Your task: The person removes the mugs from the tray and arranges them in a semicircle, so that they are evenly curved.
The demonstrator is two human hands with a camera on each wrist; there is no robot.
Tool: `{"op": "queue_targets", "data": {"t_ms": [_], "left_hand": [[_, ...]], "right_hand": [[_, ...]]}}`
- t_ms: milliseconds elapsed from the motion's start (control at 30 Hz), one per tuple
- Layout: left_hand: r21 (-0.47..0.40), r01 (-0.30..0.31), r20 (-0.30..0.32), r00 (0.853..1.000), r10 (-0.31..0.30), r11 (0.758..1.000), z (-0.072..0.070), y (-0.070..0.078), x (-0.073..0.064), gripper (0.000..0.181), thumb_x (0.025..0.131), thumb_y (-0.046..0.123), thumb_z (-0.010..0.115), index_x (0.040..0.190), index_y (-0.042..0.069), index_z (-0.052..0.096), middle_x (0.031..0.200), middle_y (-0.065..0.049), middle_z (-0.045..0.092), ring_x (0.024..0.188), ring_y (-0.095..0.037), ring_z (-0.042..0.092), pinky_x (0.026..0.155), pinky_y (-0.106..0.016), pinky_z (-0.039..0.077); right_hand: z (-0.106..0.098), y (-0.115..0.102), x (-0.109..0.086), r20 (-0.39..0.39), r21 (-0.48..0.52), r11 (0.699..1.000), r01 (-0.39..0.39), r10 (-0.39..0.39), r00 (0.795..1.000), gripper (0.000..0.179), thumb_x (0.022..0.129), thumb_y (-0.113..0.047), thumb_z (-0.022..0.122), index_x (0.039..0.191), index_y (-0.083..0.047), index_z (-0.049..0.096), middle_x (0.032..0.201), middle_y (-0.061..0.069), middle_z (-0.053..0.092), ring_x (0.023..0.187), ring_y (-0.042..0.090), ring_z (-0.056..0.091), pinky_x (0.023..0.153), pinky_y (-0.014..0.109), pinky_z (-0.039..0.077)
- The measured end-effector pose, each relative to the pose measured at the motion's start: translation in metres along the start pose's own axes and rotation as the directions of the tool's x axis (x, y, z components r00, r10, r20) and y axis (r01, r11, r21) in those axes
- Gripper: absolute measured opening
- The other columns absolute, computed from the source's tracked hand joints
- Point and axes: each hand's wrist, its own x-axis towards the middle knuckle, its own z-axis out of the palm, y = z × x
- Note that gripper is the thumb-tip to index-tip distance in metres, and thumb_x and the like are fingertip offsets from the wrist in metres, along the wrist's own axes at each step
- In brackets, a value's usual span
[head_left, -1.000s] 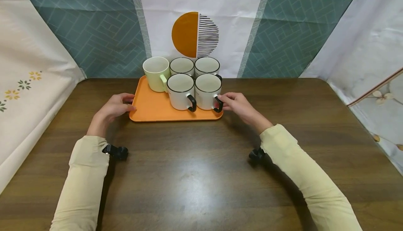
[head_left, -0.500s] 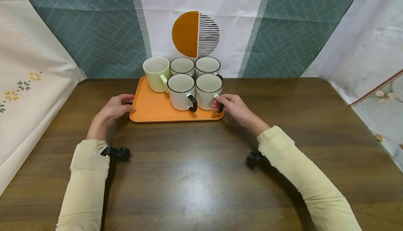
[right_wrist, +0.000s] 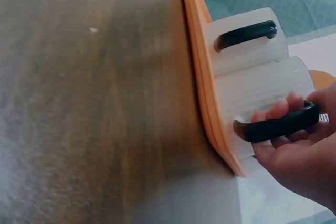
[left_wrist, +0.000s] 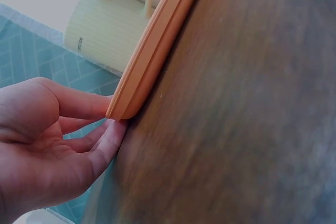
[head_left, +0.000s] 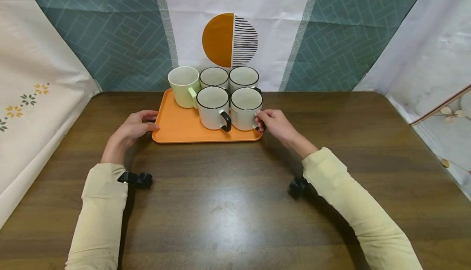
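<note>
An orange tray (head_left: 178,128) bears several mugs at the table's far side. My left hand (head_left: 134,126) pinches its left edge, thumb on top and fingers beneath, as the left wrist view shows. With my right hand (head_left: 279,126) I hold the black handle (right_wrist: 281,124) of the front right white mug (head_left: 243,117), fingers hooked through it. Just left of that stands another black-rimmed white mug (head_left: 210,114), its black handle turned to the front right. Two more white mugs stand behind, and a pale green mug (head_left: 182,92) sits at the back left.
A brown wooden table (head_left: 220,196) stretches in front of the tray. Behind the mugs hangs a teal and white patterned cloth (head_left: 128,49). Pale cloths flank the table on both sides.
My right hand has gone from beside the front right mug's handle to gripping it. That mug has shifted slightly right and nearer. The left hand stays on the tray edge.
</note>
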Motion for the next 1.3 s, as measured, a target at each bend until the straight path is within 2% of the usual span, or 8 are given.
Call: {"op": "queue_targets", "data": {"t_ms": [100,233,500,700,867,1133,1300], "left_hand": [[-0.001,-0.002,0.002,1.000,0.002,1.000,-0.001,-0.001,-0.001,0.064,0.094,0.002,0.055,0.148,-0.009,0.022,0.143,-0.031,0.032,0.127,-0.041,0.038,0.104,-0.042,0.037],[-0.009,-0.004,0.012,1.000,0.005,1.000,-0.002,-0.002,-0.001,0.064,0.095,0.002,0.055,0.148,-0.009,0.021,0.144,-0.030,0.031,0.128,-0.040,0.038,0.099,-0.035,0.041],[-0.016,0.000,0.005,1.000,0.000,1.000,-0.001,-0.003,0.000,0.064,0.095,0.002,0.055,0.148,-0.009,0.021,0.144,-0.031,0.031,0.127,-0.042,0.038,0.107,-0.049,0.033],[-0.026,0.003,0.004,1.000,-0.002,1.000,0.000,-0.004,0.000,0.064,0.094,0.002,0.055,0.148,-0.009,0.021,0.143,-0.031,0.031,0.127,-0.042,0.038,0.107,-0.049,0.032],[-0.025,-0.001,0.000,1.000,0.001,1.000,0.000,-0.005,0.000,0.064,0.095,0.002,0.055,0.148,-0.009,0.021,0.143,-0.031,0.031,0.127,-0.042,0.038,0.107,-0.049,0.032],[-0.032,-0.004,0.004,1.000,0.004,0.999,0.001,-0.007,0.000,0.064,0.094,0.001,0.055,0.148,-0.009,0.021,0.144,-0.030,0.031,0.126,-0.041,0.038,0.107,-0.049,0.031],[-0.052,-0.002,0.015,1.000,0.003,0.999,0.000,-0.004,0.001,0.064,0.095,0.001,0.054,0.148,-0.010,0.020,0.145,-0.031,0.029,0.128,-0.042,0.036,0.107,-0.049,0.031]], "right_hand": [[0.000,-0.002,0.001,0.016,0.002,1.000,-0.020,0.020,1.000,0.035,0.104,-0.019,0.043,0.091,0.011,0.055,0.076,0.009,0.050,0.069,0.019,0.048,0.074,0.033,0.045],[0.001,-0.001,0.000,0.001,-0.009,1.000,-0.020,0.020,1.000,0.034,0.105,-0.020,0.041,0.088,0.008,0.052,0.076,0.010,0.047,0.072,0.021,0.047,0.075,0.034,0.045],[0.002,0.002,-0.005,-0.027,0.020,1.000,0.013,-0.013,1.000,0.033,0.106,-0.019,0.037,0.090,0.008,0.048,0.077,0.015,0.041,0.077,0.026,0.042,0.075,0.038,0.038],[-0.001,0.001,-0.010,-0.021,0.033,0.999,0.032,-0.032,0.999,0.034,0.106,-0.017,0.035,0.091,0.011,0.046,0.073,0.011,0.038,0.073,0.023,0.040,0.074,0.037,0.039],[-0.007,-0.003,-0.017,-0.021,0.049,0.997,0.057,-0.056,0.998,0.032,0.106,-0.016,0.035,0.088,0.008,0.045,0.071,0.007,0.036,0.070,0.019,0.038,0.073,0.036,0.038],[-0.028,-0.012,-0.028,-0.021,0.045,0.994,0.095,-0.094,0.995,0.031,0.106,-0.017,0.036,0.085,0.005,0.043,0.070,0.007,0.035,0.069,0.017,0.037,0.076,0.037,0.040],[-0.040,-0.026,-0.038,-0.018,0.091,0.987,0.135,-0.134,0.991,0.031,0.106,-0.017,0.036,0.084,0.005,0.042,0.070,0.005,0.034,0.068,0.015,0.036,0.072,0.031,0.038]]}}
